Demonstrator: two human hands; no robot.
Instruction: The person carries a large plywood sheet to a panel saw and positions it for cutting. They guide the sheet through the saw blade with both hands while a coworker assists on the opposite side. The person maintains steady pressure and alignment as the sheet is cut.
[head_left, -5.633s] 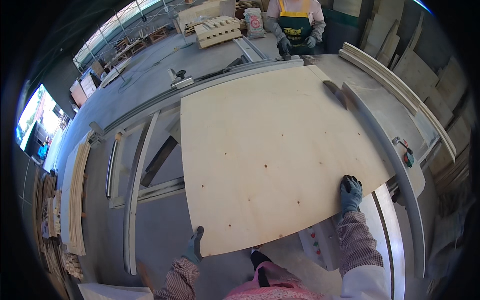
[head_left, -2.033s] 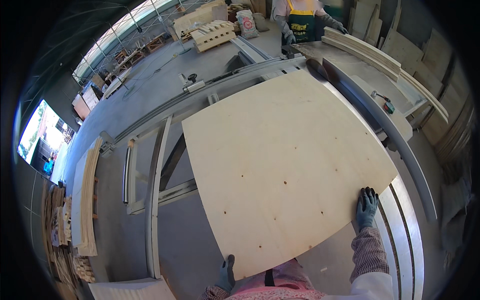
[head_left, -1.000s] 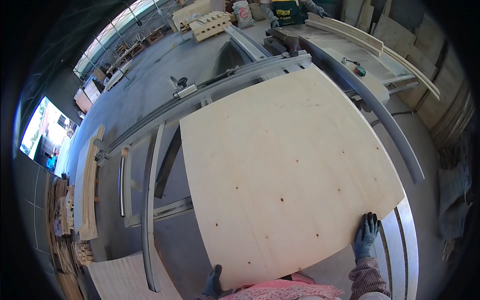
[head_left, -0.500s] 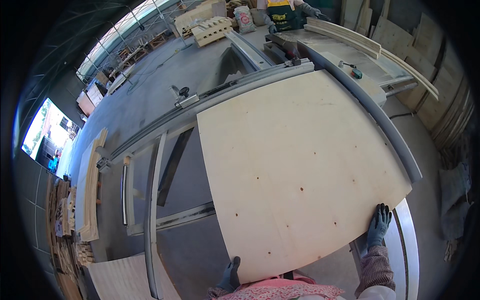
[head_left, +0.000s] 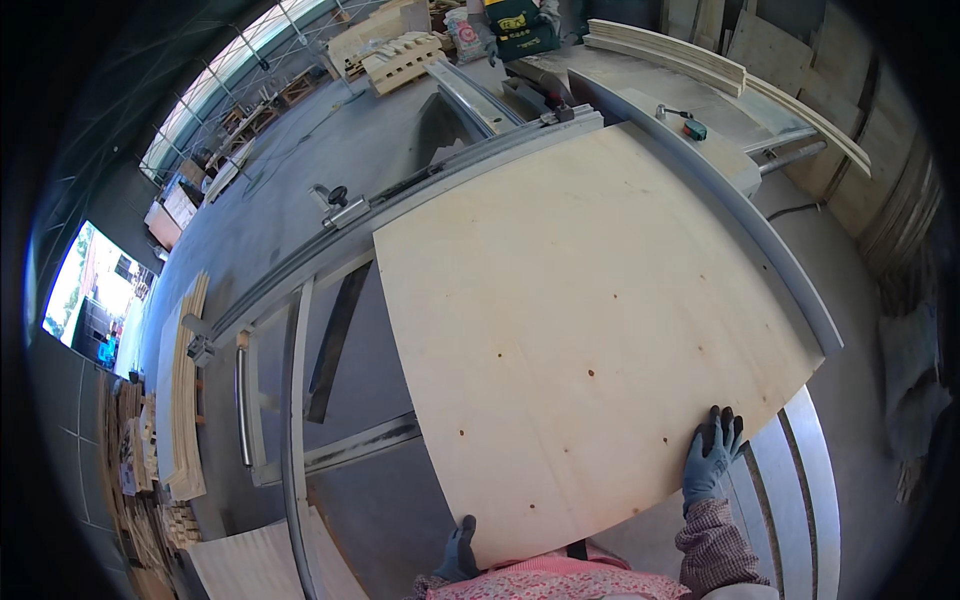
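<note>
Two gloved hands hold one large, pale, rectangular plywood sheet by its near edge. The left hand, in a dark grey glove, grips the near left corner, its fingers curled around the edge. The right hand, in a blue-grey glove, lies on the near right corner with its fingers spread flat on the wood, above a checked sleeve. The sheet lies flat on the grey metal saw table, its far edge against the long grey metal fence rail and its right side along a curved-looking grey rail. Stacked pale boards lie well to the left. Another person in a green and yellow vest stands at the far end.
</note>
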